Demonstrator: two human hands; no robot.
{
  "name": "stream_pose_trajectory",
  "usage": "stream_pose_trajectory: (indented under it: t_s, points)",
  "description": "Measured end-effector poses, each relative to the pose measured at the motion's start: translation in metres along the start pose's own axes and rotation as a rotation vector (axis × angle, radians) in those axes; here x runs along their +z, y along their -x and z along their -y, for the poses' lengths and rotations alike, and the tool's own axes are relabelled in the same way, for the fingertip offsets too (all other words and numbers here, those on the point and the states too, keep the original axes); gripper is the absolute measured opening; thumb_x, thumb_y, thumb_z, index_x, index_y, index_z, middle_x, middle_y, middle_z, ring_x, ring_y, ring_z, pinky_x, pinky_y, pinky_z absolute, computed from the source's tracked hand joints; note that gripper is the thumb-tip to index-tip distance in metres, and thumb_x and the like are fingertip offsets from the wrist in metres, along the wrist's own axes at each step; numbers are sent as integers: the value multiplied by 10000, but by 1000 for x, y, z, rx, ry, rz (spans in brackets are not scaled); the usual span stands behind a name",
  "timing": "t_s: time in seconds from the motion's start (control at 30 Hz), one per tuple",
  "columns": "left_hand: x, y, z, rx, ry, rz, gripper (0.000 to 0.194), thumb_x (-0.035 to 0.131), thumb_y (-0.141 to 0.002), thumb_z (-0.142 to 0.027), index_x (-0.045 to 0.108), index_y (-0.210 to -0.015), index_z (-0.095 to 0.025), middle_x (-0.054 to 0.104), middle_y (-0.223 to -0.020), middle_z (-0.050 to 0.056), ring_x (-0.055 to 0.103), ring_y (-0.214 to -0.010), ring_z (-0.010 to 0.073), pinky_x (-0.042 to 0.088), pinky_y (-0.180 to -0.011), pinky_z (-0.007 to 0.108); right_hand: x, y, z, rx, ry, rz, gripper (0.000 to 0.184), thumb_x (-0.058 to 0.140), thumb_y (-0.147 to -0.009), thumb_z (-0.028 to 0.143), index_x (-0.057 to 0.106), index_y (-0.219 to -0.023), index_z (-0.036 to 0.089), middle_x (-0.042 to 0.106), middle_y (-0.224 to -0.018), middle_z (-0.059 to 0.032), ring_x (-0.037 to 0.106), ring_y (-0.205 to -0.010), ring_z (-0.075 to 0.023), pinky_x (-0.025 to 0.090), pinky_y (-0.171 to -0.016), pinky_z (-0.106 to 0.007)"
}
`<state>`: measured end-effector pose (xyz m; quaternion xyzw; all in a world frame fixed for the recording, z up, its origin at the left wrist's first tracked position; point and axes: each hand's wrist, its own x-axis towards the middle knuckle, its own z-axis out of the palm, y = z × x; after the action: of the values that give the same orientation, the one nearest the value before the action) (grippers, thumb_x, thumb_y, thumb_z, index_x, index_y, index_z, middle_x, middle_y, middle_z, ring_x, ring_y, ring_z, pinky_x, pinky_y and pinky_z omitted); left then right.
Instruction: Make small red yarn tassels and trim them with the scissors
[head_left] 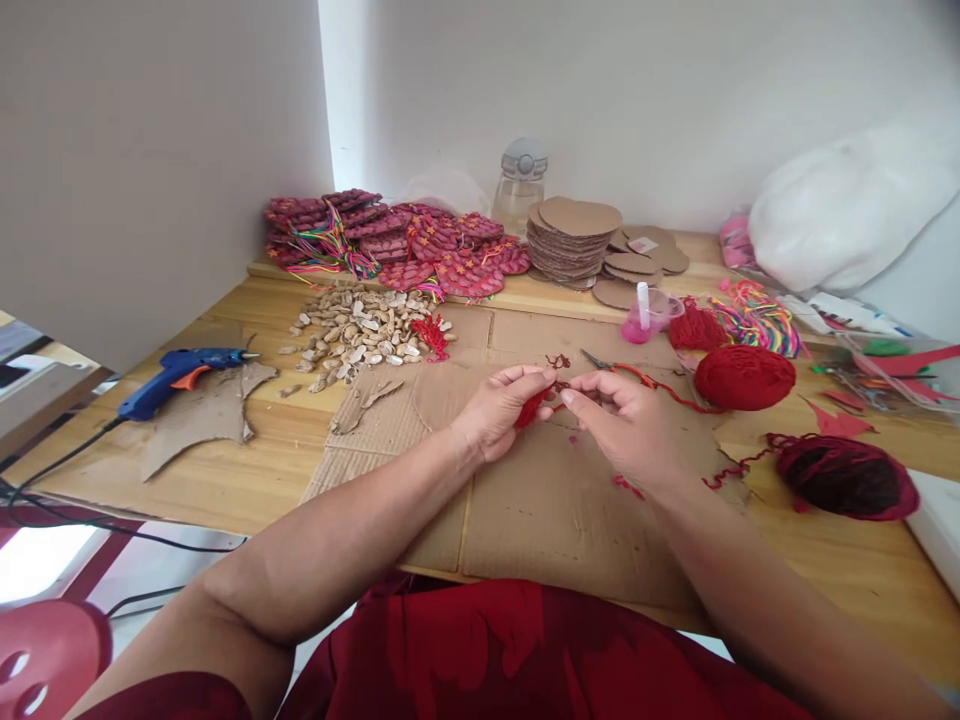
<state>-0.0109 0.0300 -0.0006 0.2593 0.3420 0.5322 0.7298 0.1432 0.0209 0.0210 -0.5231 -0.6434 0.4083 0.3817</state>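
Above the cardboard sheet, my left hand pinches a small bundle of red yarn. Close beside it, my right hand has thumb and finger pressed together on a dark red strand at the bundle's top. Curly dark ends stick up between the fingertips. Scissors with orange handles lie just behind my right hand. A red yarn ball sits to the right, and a dark red yarn ball lies nearer, its crinkled strand running toward my right forearm. The fingers partly hide the bundle.
A blue glue gun rests at left on a cardboard scrap, its cord trailing off the table. Peanut shells are heaped behind my hands. Farther back stand decorated red pieces, a glass jar and stacked cardboard cutouts.
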Motion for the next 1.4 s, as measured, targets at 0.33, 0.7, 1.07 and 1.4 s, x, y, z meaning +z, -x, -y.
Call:
stream_pose_trajectory:
  t_s: [0.33,0.7,1.07,1.4]
  points:
    - [0,-4,1,-36,21,-21,192,791,-706,-231,652,-723,-99,651,-702,20,564,-613,64,426,-598,191,1,0,-22,-174,32,-132,150,654,-819,285,623,-947,213,652,-876,-44,587,-709,-153,483,-579,-274]
    - [-1,-3,2,-30,22,-1,152,806,-668,-200,702,-703,-96,693,-716,32,561,-573,53,445,-633,197,0,5,-18,-159,42,-30,104,607,-862,316,610,-805,229,638,-746,-28,571,-649,-157,457,-586,-293]
    - [-1,-3,4,-37,-16,-12,128,801,-680,-180,707,-721,-103,687,-713,16,560,-564,42,454,-638,190,0,0,-15,16,-117,95,154,664,-806,370,647,-796,217,660,-761,-25,532,-612,-133,453,-581,-283]
    - [1,-2,5,2,-16,-26,106,789,-671,-157,708,-703,-96,707,-749,38,605,-636,67,490,-727,217,-1,0,-12,164,-330,86,190,685,-742,342,570,-681,204,454,-552,50,345,-470,-75,227,-421,-222]
